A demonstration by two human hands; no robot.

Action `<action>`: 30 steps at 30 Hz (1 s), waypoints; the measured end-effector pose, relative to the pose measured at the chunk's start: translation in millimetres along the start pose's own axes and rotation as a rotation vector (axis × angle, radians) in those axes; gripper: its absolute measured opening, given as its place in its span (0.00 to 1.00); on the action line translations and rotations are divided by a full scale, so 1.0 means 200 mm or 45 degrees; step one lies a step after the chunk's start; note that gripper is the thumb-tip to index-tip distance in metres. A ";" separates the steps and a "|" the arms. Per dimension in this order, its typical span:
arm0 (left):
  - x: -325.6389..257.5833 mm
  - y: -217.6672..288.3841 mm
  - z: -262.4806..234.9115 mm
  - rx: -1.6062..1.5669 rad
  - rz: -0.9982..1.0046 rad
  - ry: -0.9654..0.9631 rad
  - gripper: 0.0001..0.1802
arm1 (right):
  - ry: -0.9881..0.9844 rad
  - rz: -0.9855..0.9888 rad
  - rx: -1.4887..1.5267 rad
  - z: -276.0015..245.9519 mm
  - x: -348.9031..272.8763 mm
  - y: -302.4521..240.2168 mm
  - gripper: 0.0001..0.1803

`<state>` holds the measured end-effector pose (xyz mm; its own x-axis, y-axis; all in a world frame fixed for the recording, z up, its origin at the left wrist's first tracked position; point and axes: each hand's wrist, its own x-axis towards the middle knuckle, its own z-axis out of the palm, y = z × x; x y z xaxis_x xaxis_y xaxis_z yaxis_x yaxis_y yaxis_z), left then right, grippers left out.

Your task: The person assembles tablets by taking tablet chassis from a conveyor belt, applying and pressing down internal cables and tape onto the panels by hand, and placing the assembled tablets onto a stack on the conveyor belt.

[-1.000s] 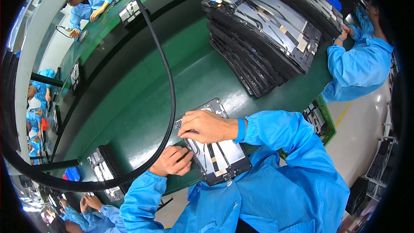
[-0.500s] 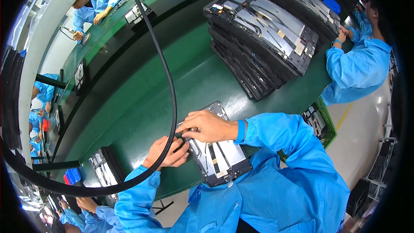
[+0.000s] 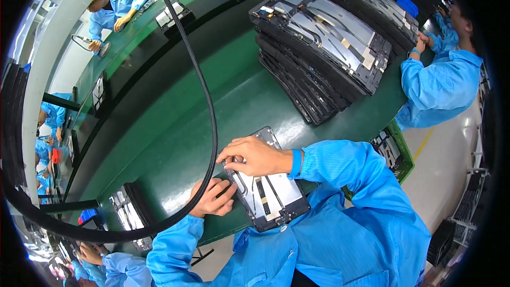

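Note:
An opened tablet panel (image 3: 279, 194) lies tilted on the green table right in front of me, its silver plate and dark ribbon strips facing up. Across its upper part reaches my right hand (image 3: 257, 155), with thumb and fingers bent together at the panel's left edge. Whatever is between those fingertips is too small to make out. Beside the same edge, lower down, my left hand (image 3: 214, 197) has its fingers curled, the tips at the panel's side. Its thumb and anything inside the grip are hidden. A black cable crosses in front of the left wrist.
The black cable (image 3: 211, 122) loops through the view. Tall stacks of similar panels (image 3: 332, 34) stand at the far right; a smaller stack (image 3: 127, 210) is at left. A green crate (image 3: 408, 157) sits by my right elbow. A co-worker (image 3: 443, 74) works at right, others at left.
My left hand has shifted slightly right and down along the panel's edge, its fingers more curled. My right hand has barely moved. At lower left, a co-worker's hand has moved left.

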<state>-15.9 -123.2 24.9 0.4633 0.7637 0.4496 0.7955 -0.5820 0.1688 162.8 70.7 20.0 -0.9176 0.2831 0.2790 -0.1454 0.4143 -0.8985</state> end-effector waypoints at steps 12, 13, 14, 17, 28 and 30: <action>0.03 0.00 0.04 -0.049 0.060 0.059 0.15 | 0.001 -0.006 -0.014 0.00 -0.01 0.01 0.12; 0.03 0.00 0.04 -0.052 0.060 0.058 0.15 | -0.001 -0.013 -0.010 0.01 -0.01 0.01 0.12; 0.03 0.00 0.04 -0.045 0.080 0.060 0.15 | 0.000 -0.011 -0.008 0.01 -0.01 0.01 0.12; 0.03 -0.01 0.04 -0.048 0.115 0.060 0.15 | -0.004 -0.008 -0.012 0.01 -0.01 0.01 0.12; 0.04 -0.03 0.02 -0.027 0.238 -0.012 0.16 | -0.003 -0.031 -0.015 0.01 -0.01 0.01 0.12; 0.03 -0.03 0.02 -0.031 0.248 -0.051 0.15 | -0.004 -0.025 -0.013 0.01 -0.01 0.01 0.12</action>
<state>-16.1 -114.4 23.1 0.6229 0.6464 0.4406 0.6800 -0.7259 0.1036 163.6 69.8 16.8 -0.9157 0.2723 0.2955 -0.1597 0.4285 -0.8893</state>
